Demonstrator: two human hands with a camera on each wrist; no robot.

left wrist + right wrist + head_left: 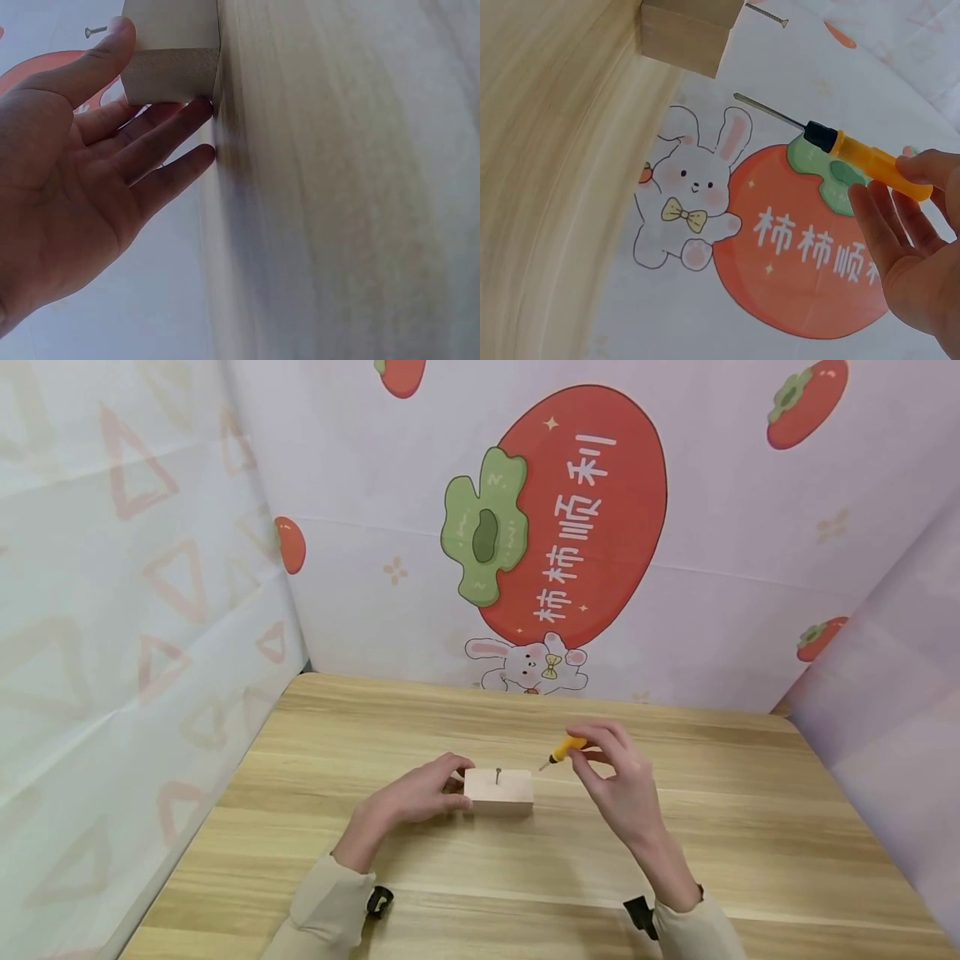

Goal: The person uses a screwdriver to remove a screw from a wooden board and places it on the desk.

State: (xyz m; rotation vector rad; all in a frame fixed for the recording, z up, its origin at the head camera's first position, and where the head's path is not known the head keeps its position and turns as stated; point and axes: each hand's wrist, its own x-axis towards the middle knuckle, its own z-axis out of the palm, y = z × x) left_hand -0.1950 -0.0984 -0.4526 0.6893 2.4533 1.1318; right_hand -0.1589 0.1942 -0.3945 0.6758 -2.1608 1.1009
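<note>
A pale wooden block (pixel 498 787) lies on the table, and a screw (pixel 498 775) stands up out of its top face. My left hand (pixel 427 792) grips the block's left end, thumb on the near side and fingers on the far side; the left wrist view shows that hand (pixel 82 165) around the block's end (pixel 171 75). To the right of the block, my right hand (pixel 618 777) holds a small screwdriver (pixel 567 748) by its yellow handle. Its metal tip points down and left, apart from the screw. In the right wrist view the screwdriver (pixel 870 161) has a black collar below the handle.
The wood-grain table (pixel 480 877) extends around the block on all sides. Behind it rises a pale backdrop (pixel 360 610) printed with red persimmons and a rabbit. Another patterned sheet (pixel 150 635) closes off the left, and a pale one (pixel 885 693) the right.
</note>
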